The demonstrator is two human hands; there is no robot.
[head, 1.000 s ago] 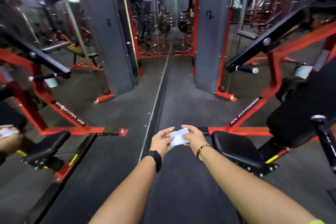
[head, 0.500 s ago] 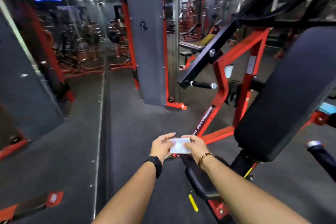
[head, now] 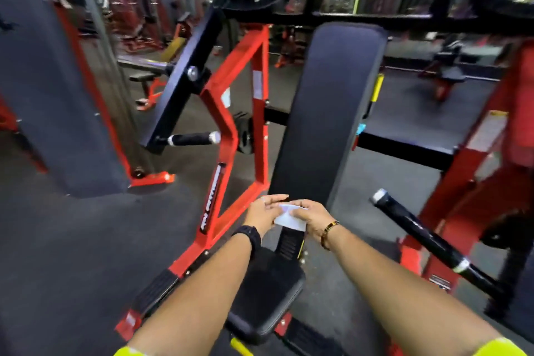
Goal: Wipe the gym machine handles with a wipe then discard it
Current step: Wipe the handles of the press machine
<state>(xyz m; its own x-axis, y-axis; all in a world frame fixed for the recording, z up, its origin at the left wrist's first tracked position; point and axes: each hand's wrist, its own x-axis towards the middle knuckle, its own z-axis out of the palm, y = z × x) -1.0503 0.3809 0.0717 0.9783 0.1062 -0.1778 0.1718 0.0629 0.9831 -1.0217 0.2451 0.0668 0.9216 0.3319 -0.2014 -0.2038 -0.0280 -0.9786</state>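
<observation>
A white wipe [head: 289, 218] is held between both hands in front of me, above the seat of a red and black gym machine. My left hand [head: 264, 212] touches its left edge with fingers nearly straight. My right hand [head: 310, 215] grips its right side with curled fingers. The machine's left handle [head: 192, 139], black with a silver end cap, sticks out from a black arm to the upper left of my hands. The right handle [head: 416, 230], a long black bar with silver bands, slants down at the right.
The black back pad [head: 332, 107] rises straight ahead, with the black seat [head: 268, 303] below my forearms. The red frame [head: 228, 136] stands at the left, another red post [head: 491, 136] at the right. A grey weight-stack cover [head: 43, 72] stands far left on dark rubber floor.
My view has swung right from the mirror wall to face the machine. The seat and back pad now lie straight ahead. Both hands still hold the wipe.
</observation>
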